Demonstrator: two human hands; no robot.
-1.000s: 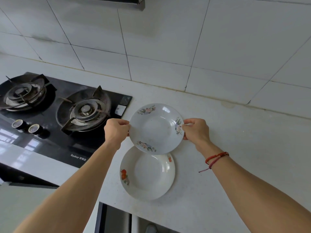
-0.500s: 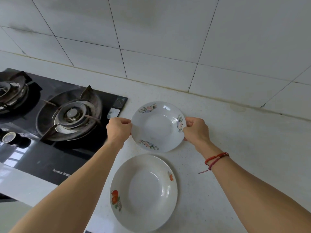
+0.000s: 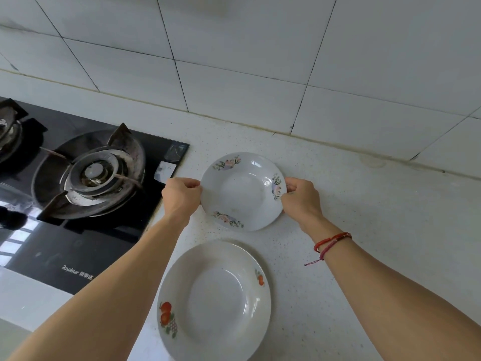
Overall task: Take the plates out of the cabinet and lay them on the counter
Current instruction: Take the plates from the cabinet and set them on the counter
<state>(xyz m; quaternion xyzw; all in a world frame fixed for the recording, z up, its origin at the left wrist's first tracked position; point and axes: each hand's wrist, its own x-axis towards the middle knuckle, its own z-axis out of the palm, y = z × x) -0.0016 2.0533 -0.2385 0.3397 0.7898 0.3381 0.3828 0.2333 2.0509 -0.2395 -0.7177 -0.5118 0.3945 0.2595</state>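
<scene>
Two plates on the counter (image 3: pixel 364 230). We see left hand (image 3: pixel 181 195) and right hand (image 3: pixel 302 199) pinching opposite rims of the flowered plate (image 3: pixel 243 191), bowl up, round; counter contact unclear. Fruit-print plate (image 3: pixel 214 300) lies nearer, bottom edge cropped.

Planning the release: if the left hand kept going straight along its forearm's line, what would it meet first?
Likely the tiled wall, across bare counter; left hand points away from the stove, though depth is unclear.

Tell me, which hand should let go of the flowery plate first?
Either. The left hand and right hand pinch opposite rims of the flowered plate evenly; neither grip looks better placed.
</scene>
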